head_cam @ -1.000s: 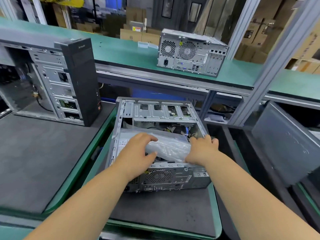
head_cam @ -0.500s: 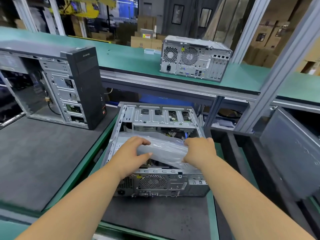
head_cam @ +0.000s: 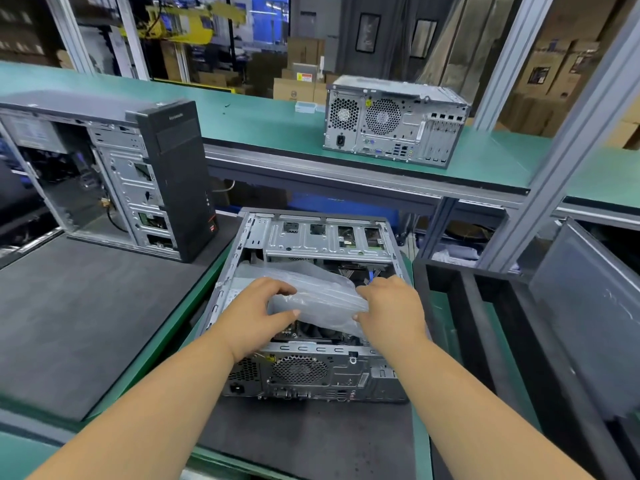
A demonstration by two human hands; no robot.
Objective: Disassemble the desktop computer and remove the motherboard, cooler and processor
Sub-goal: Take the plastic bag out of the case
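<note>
An open desktop case [head_cam: 311,375] lies on its side on a black mat in front of me, rear panel toward me. A clear plastic bag [head_cam: 318,303] lies over its inside. My left hand [head_cam: 252,313] grips the bag's left end, thumb under and fingers over. My right hand [head_cam: 391,313] holds the bag's right end. Under the bag, dark parts of the board and cooler [head_cam: 318,332] show only partly. The drive cage [head_cam: 325,237] spans the far end of the case.
A second open tower [head_cam: 138,181] stands upright at the left on a grey mat [head_cam: 69,323]. A third case [head_cam: 394,123] sits on the green conveyor shelf [head_cam: 259,123] behind. A grey side panel [head_cam: 588,317] leans in black racks at the right. An aluminium post [head_cam: 561,161] rises on the right.
Both hands have lifted the plastic bag a little out of the case, and the dark board below it shows more. The view has tilted up.
</note>
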